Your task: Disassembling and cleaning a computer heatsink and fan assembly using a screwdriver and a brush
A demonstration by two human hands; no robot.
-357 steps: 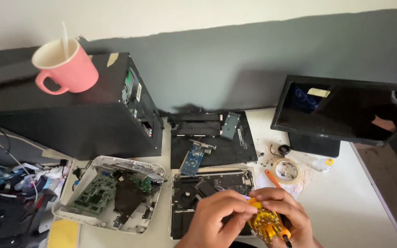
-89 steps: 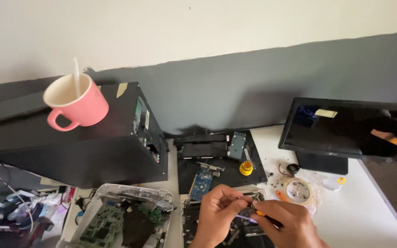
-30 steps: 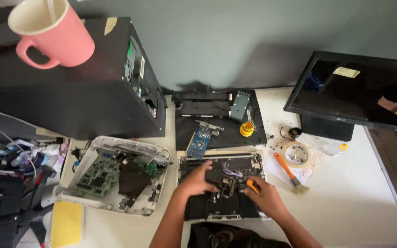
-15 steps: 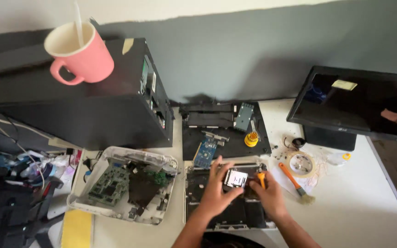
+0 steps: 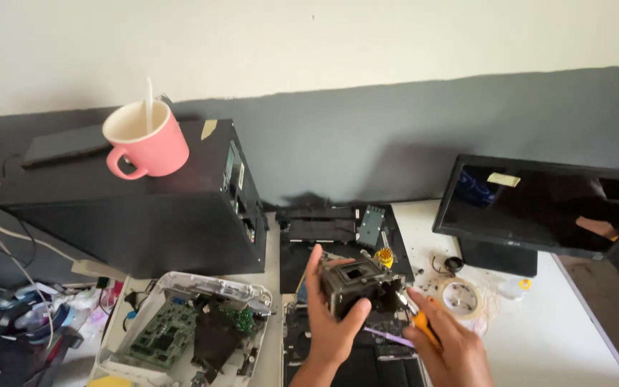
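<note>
My left hand (image 5: 329, 324) holds up a dark, boxy metal module (image 5: 357, 284) with a square opening on top, lifted above the opened device chassis (image 5: 367, 351) on the table. My right hand (image 5: 447, 342) grips an orange-handled screwdriver (image 5: 418, 321), its tip touching the module's right side. A thin purple strip (image 5: 388, 334) hangs below the module between my hands.
A black computer case (image 5: 145, 215) with a pink mug (image 5: 146, 141) on top stands at left. Below it lies a white tray with a green circuit board (image 5: 166, 333). A dark mat with parts (image 5: 338, 229), a yellow cap (image 5: 383, 257), tape roll (image 5: 461, 297) and a monitor (image 5: 539, 208) sit beyond.
The module has been lifted higher off the chassis in my left hand. My right hand brought the screwdriver up to its side. The view tilted upward.
</note>
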